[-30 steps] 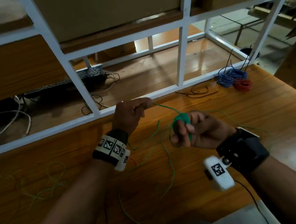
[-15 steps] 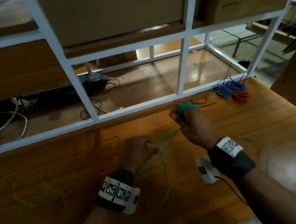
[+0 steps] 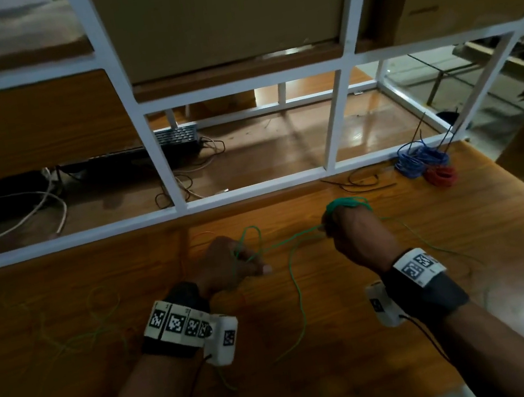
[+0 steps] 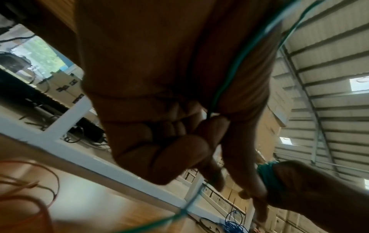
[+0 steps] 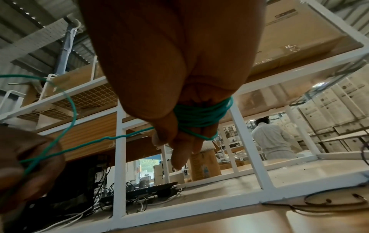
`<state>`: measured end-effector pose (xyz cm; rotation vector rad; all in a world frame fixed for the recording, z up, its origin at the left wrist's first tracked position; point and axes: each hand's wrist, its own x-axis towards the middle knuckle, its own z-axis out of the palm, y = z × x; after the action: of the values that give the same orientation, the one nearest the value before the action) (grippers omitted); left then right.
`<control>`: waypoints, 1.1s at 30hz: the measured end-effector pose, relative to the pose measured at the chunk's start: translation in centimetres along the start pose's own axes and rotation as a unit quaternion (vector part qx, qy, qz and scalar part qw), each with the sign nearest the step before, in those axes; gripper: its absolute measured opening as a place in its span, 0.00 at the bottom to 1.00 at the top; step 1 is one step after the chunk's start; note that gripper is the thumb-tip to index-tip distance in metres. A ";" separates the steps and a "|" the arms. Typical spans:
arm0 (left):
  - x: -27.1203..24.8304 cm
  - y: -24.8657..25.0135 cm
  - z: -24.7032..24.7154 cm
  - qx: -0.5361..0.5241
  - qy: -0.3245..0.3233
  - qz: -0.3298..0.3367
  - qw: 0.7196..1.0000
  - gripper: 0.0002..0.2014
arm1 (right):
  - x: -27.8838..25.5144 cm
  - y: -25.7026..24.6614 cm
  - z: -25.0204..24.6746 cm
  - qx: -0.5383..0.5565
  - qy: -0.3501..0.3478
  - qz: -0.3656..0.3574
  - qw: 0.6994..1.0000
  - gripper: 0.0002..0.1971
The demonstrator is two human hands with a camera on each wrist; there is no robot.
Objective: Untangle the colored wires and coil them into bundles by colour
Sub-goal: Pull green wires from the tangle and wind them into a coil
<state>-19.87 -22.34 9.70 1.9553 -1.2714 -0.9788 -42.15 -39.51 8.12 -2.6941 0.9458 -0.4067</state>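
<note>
A thin green wire (image 3: 293,237) runs taut between my two hands above the wooden table (image 3: 409,329). My right hand (image 3: 350,232) carries a green coil (image 3: 348,203) wound round its fingers, and the thumb presses on the coil (image 5: 199,115). My left hand (image 3: 229,264) is curled and pinches the same green wire (image 4: 217,94), which loops above its knuckles. The loose tail of the wire (image 3: 297,295) trails over the table toward me. A blue bundle (image 3: 421,159) and a red bundle (image 3: 441,176) lie at the far right corner.
A white metal frame (image 3: 160,166) borders the table's far edge. Loose black wire (image 3: 360,180) lies by the bundles, pale yellow-green wires (image 3: 69,329) lie at the left, and an orange wire (image 4: 40,173) is near my left hand. A person in white (image 5: 273,140) stands far behind.
My left hand came back from the white rail toward me. My right hand carried the coil away toward the rail, and the wire between them drew straighter.
</note>
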 end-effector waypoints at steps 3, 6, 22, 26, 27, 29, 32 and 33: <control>1.2 -1.4 0.2 0.099 0.180 0.006 0.979 0.14 | -0.7 0.8 -0.3 0.046 -0.026 0.046 0.998 0.09; 1.4 0.0 0.5 0.158 0.274 0.104 0.943 0.17 | -1.9 1.1 -1.0 0.243 -0.189 0.109 0.945 0.09; 2.3 3.7 8.9 0.488 0.109 0.235 0.833 0.17 | 0.2 -7.3 -2.7 0.820 0.026 0.041 0.570 0.15; 2.1 3.6 7.6 0.427 0.083 0.153 0.888 0.15 | 0.3 -4.6 -0.3 0.271 -0.009 -0.029 0.962 0.18; 2.0 3.2 7.1 0.396 0.083 0.143 0.903 0.15 | 0.1 -3.8 0.3 0.159 -0.076 -0.035 0.984 0.21; 1.5 2.8 6.5 0.374 0.093 0.150 0.911 0.13 | -0.6 -2.7 1.5 0.011 -0.196 -0.039 0.980 0.27; 1.1 2.5 5.6 0.321 0.071 0.133 0.935 0.09 | -1.1 -2.3 3.5 -0.065 -0.209 -0.072 0.973 0.19; 0.9 2.6 5.0 0.257 0.069 0.119 0.957 0.10 | -0.9 -2.2 3.7 -0.065 -0.171 -0.077 0.980 0.15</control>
<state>-25.02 -24.58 8.81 2.1263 -1.7565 -0.4070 -40.32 -36.75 5.22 -2.8361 0.6892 0.0960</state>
